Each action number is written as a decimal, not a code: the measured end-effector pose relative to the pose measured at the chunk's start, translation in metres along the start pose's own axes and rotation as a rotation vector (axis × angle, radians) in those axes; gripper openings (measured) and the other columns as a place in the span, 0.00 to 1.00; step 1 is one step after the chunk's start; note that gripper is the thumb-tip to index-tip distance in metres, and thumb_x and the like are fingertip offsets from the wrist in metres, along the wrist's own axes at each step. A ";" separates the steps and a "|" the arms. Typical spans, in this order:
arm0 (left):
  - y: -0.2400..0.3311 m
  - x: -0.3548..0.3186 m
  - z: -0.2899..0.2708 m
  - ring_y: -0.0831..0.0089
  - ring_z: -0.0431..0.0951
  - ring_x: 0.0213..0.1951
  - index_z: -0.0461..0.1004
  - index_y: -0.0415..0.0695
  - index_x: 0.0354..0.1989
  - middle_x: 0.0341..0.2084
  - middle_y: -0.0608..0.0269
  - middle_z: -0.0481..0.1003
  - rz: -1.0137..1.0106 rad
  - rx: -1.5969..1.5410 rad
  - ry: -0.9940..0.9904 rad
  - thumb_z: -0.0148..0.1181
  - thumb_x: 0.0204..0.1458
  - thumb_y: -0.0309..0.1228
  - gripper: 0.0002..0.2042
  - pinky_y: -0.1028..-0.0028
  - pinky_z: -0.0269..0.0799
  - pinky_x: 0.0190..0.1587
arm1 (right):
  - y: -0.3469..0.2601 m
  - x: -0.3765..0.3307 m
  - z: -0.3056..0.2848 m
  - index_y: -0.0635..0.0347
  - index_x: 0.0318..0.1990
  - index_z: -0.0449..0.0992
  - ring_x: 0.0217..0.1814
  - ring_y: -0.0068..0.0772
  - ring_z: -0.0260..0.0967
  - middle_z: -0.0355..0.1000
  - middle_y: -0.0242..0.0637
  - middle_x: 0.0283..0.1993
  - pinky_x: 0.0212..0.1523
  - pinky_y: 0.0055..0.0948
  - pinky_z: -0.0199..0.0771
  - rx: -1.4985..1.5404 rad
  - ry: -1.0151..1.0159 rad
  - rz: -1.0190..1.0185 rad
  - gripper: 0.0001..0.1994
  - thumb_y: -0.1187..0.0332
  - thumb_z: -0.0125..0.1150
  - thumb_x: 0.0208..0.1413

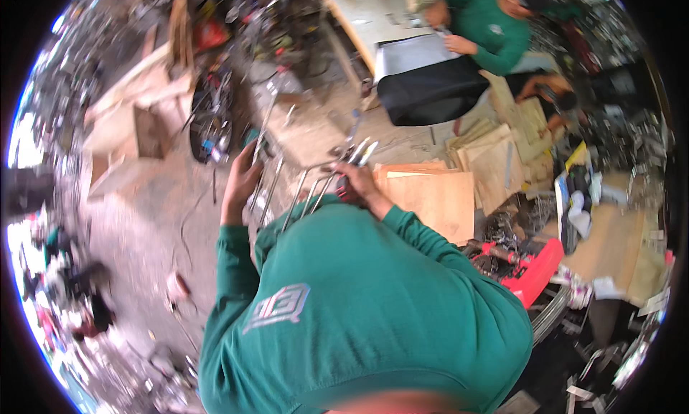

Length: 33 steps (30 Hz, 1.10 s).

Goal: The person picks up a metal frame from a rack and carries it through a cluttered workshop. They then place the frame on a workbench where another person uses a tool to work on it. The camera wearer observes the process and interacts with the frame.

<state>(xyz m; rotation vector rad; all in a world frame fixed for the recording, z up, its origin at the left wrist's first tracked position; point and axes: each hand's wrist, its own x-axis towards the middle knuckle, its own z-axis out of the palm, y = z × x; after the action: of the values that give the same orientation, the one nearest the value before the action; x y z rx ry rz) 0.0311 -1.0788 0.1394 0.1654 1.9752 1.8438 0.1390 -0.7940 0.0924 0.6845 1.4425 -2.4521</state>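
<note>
Metal rod frame (276,191), one, bent from slim grey rods: spans the gap between your two sets of fingers, its near ends against or close to your green sweater (373,278). Left hand (242,184), yours: fingers bent against the frame's left side, thumb on the near face; how tightly they press cannot be told. Right hand (361,186), yours: fingers curled round a red-and-dark item (345,189) beside the rods; whether they also pinch a rod is too blurred to tell. Wooden boards (434,199), stacked: just right of your right fingers, crowding that wrist. Wooden panel (308,138), flat: beyond both sets of fingertips. Table (362,26): farther ahead, with a black sheet (430,98) hanging off its near edge, ahead and right of your right fingers; a co-worker (484,30) in green has hands at its pale part. Wooden box (136,138), open: well left of your left fingers, past a heap of small clutter (214,123). Cable (183,231), thin, dark: on the floor, left of your left fingers. Red machine (535,274): behind and right of your right fingers, past the boards.
</note>
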 end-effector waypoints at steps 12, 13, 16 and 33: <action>0.060 0.023 0.009 0.63 0.81 0.43 0.58 0.38 0.71 0.51 0.40 0.76 0.258 0.670 -0.094 0.49 0.50 0.17 0.34 0.66 0.78 0.36 | -0.006 -0.007 -0.008 0.56 0.35 0.75 0.20 0.22 0.63 0.71 0.29 0.25 0.22 0.28 0.66 0.014 0.250 0.125 0.10 0.64 0.69 0.51; 0.046 0.032 0.008 0.60 0.82 0.43 0.58 0.39 0.71 0.49 0.37 0.76 0.512 0.813 -0.116 0.49 0.52 0.18 0.33 0.65 0.77 0.35 | -0.006 -0.018 -0.016 0.55 0.33 0.74 0.19 0.22 0.61 0.69 0.28 0.22 0.21 0.29 0.64 -0.057 0.323 0.120 0.10 0.64 0.70 0.50; -0.016 0.056 0.002 0.43 0.80 0.46 0.57 0.43 0.72 0.44 0.32 0.76 0.121 1.044 -0.126 0.52 0.54 0.23 0.32 0.54 0.74 0.43 | -0.008 -0.033 -0.044 0.54 0.27 0.71 0.19 0.22 0.59 0.65 0.28 0.20 0.21 0.32 0.61 -0.084 0.356 0.117 0.13 0.61 0.72 0.46; -0.234 0.030 -0.049 0.38 0.79 0.44 0.72 0.43 0.54 0.38 0.38 0.79 -0.192 1.270 -0.420 0.54 0.51 0.30 0.20 0.48 0.74 0.45 | 0.048 -0.109 -0.141 0.60 0.34 0.74 0.27 0.28 0.74 0.75 0.36 0.30 0.28 0.29 0.74 0.150 0.853 -0.147 0.08 0.69 0.66 0.52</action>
<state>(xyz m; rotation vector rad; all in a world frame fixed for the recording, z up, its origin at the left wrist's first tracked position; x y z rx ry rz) 0.0324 -1.1382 -0.0946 0.6253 2.3804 0.1817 0.2932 -0.7011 0.0517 1.8802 1.5825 -2.5006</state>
